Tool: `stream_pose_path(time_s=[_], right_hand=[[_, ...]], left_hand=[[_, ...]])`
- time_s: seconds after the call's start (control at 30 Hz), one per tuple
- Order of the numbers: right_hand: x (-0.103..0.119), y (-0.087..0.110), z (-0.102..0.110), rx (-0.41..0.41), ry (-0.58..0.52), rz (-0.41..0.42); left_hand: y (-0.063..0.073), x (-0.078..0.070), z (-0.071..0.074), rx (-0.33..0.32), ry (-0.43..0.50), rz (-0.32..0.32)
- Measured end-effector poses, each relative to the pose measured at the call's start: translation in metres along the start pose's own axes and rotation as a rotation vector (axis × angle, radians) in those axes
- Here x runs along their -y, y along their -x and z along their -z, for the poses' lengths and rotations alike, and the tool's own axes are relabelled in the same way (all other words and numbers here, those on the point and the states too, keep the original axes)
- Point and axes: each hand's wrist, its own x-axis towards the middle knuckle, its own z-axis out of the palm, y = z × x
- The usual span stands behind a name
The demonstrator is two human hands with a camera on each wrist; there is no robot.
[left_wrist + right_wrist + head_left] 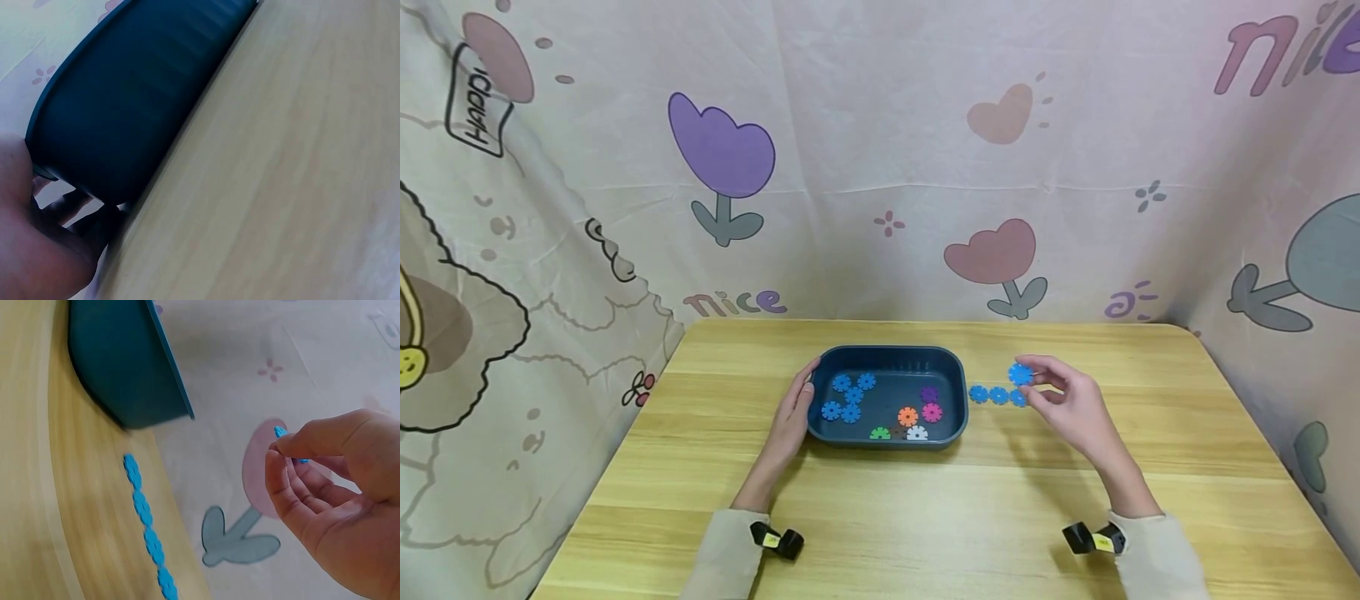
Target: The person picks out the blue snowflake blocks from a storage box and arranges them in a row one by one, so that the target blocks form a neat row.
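My right hand [1071, 406] pinches a blue snowflake disc [1020, 374] between thumb and fingertips, raised above the table. In the right wrist view only a sliver of the disc [279, 432] shows past the fingers. Below it, a row of several blue discs [998, 396] lies on the tabletop, end to end; in the head view my fingers cover part of its right end. To the left stands a dark blue plastic tray [887, 444]. My left hand [788, 412] holds the tray's left side, thumb at the rim and fingers against the outer wall.
Inside the tray, several blue discs [853, 395] lie at the left. Purple [929, 394], pink [932, 412], orange [907, 417], green [880, 433], brown and white [917, 433] discs lie at right and front. A patterned cloth [865, 125] hangs behind the wooden table [880, 517].
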Motion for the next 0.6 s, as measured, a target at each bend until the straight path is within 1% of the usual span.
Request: stream_pose_path(time_s=[0.2,0.4,0.6], right_hand=[[-0.011,0.004,0.017,-0.025,0.058,-0.055],[-0.030,0.007,0.031,-0.040,0.115,-0.116],[-0.047,0.010,0.040,-0.025,0.148,-0.170]], left_hand=[[0.000,0.001,0.001,0.009,-0.010,0.006],[-0.001,0.001,0.002,0.015,-0.006,0.006],[0.000,0.001,0.002,0.017,0.000,0.005]])
